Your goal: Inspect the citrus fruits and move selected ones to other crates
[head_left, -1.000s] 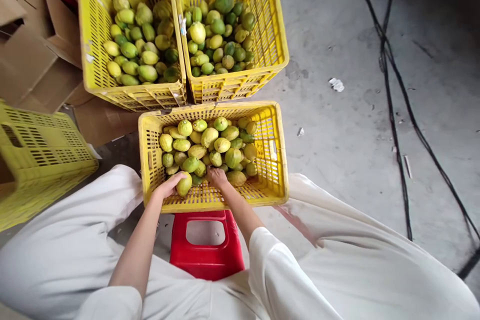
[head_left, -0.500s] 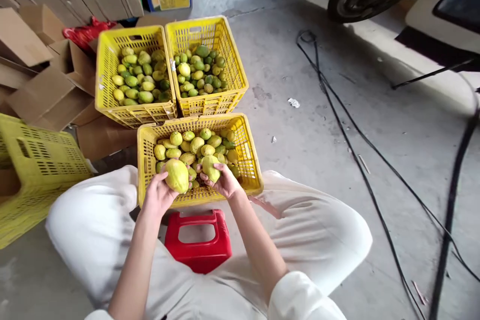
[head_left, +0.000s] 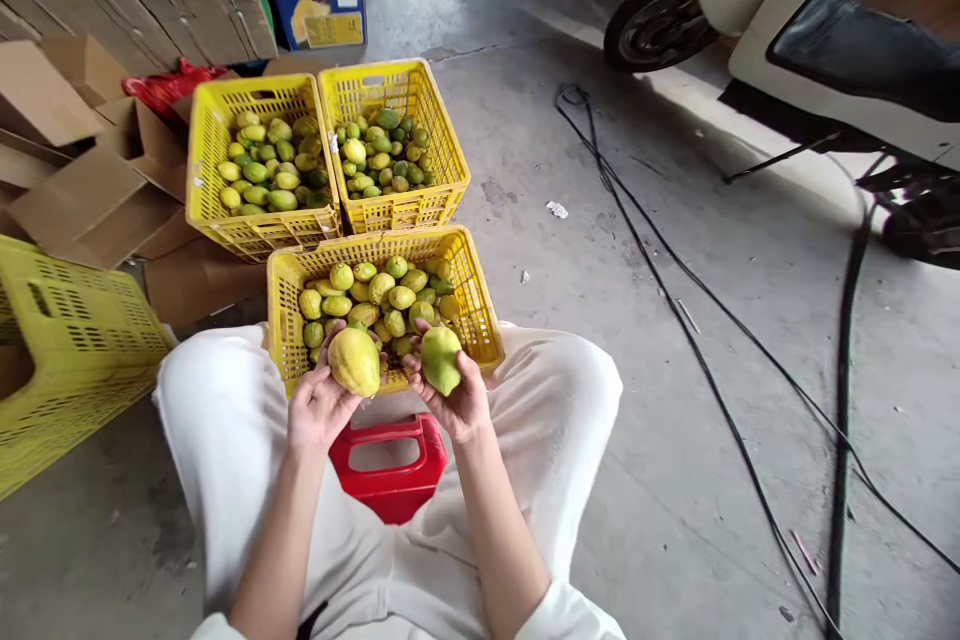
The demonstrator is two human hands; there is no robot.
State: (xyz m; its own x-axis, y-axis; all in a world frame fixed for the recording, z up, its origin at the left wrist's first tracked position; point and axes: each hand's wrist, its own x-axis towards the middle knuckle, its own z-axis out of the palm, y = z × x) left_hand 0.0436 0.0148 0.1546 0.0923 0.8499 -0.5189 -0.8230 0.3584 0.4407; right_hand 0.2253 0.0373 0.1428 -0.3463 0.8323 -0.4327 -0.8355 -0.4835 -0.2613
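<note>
In my left hand (head_left: 321, 402) rests a large yellow lemon (head_left: 354, 362), with the fingers curled round its left side and underneath. My right hand (head_left: 463, 403) grips a smaller, greener lemon (head_left: 441, 360) between thumb and fingers. Both hands are held over the near rim of a yellow plastic crate (head_left: 480, 285), which contains many yellow and green lemons (head_left: 381, 289). Below my wrists, between my knees, is a red plastic stool (head_left: 394, 490) with an oblong opening.
Behind the near crate stand a left yellow crate (head_left: 255, 232) and a right yellow crate (head_left: 405, 210), both holding lemons. Cardboard boxes (head_left: 90, 190) and another yellow crate (head_left: 82, 350) are at left. Black cables (head_left: 690, 335) cross the floor near a parked scooter (head_left: 795, 70).
Both lemons stay in my hands. The right one has been turned and its greener side shows. My knees have drawn closer together, and the head view has shifted.
</note>
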